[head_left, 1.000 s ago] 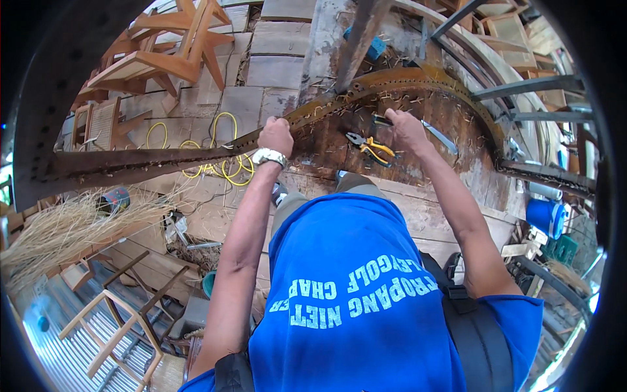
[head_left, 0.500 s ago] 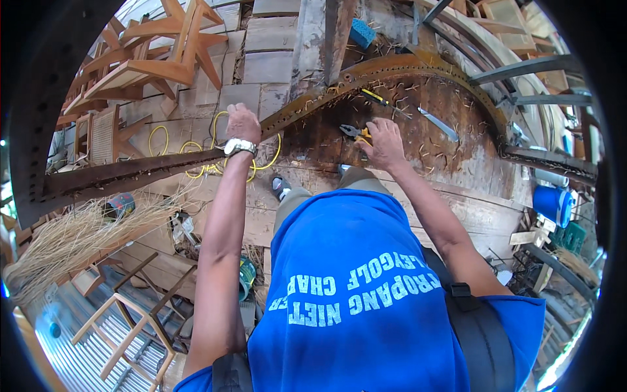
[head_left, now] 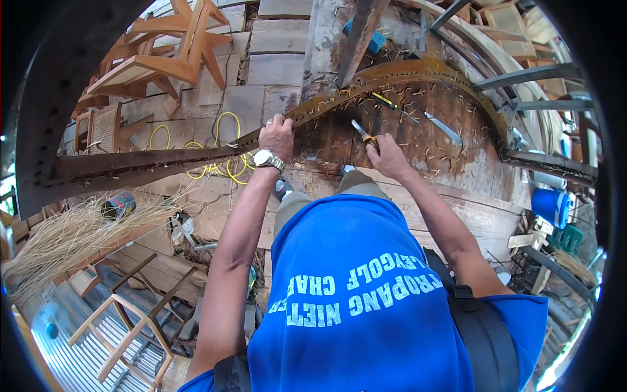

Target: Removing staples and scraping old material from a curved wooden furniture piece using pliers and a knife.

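My right hand (head_left: 390,160) is closed around pliers (head_left: 361,133) with yellow-and-black handles, their jaws pointing away from me over the dark, stained wooden surface. My left hand (head_left: 277,139), with a metal watch at the wrist, has its fingers curled over the near section of a long brown frame rail (head_left: 320,110). A row of small holes runs along this rail, and bits of cane strand stick out of it. Beyond the pliers lie a yellow-and-black tool (head_left: 385,100) with a thin tip and a pale knife-like blade (head_left: 443,128).
Cane scraps litter the stained boards (head_left: 424,153). Wooden chair frames (head_left: 186,59) are stacked at far left, near a yellow cord (head_left: 228,163). A bundle of long cane strands (head_left: 85,228) lies at left. A blue container (head_left: 550,208) stands at right.
My left hand has moved right along the rail, its fingers now curled over it. The pliers have turned to point more straight away from me. The view has shifted slightly.
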`<state>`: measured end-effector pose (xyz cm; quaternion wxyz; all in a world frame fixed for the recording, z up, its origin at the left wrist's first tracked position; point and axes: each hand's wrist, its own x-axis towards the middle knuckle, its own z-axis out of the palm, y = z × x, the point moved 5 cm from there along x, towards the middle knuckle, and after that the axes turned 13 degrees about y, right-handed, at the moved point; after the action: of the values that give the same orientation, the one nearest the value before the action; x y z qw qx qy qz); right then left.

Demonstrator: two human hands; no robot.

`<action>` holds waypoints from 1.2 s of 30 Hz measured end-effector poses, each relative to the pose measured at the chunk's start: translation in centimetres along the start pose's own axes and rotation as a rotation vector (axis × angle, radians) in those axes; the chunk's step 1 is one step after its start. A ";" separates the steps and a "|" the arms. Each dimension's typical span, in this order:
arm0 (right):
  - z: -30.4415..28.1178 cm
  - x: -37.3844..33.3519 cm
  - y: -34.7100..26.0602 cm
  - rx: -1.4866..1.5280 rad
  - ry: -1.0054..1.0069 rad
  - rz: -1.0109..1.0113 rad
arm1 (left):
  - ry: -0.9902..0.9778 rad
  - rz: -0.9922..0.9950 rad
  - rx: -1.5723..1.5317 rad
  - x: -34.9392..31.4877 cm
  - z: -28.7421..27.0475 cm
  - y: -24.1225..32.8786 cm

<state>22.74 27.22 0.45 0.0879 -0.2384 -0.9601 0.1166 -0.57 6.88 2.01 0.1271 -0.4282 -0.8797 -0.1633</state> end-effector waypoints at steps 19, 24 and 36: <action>5.8 0.2 -17.7 1.864 -0.666 0.932 | 0.111 -0.273 -0.369 -2.4 -2.6 -1.4; 6.8 0.7 -18.5 2.022 -0.629 0.980 | 0.064 -0.277 -0.330 -1.8 -2.7 -1.7; 9.6 0.0 -19.8 2.131 -0.482 1.108 | 0.026 -0.318 -0.297 -1.7 -2.2 -1.8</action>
<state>11.98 8.48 -3.48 -0.0023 -0.3960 -0.1450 0.9067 -0.76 3.77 3.03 0.0464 -0.2958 -0.9008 -0.3145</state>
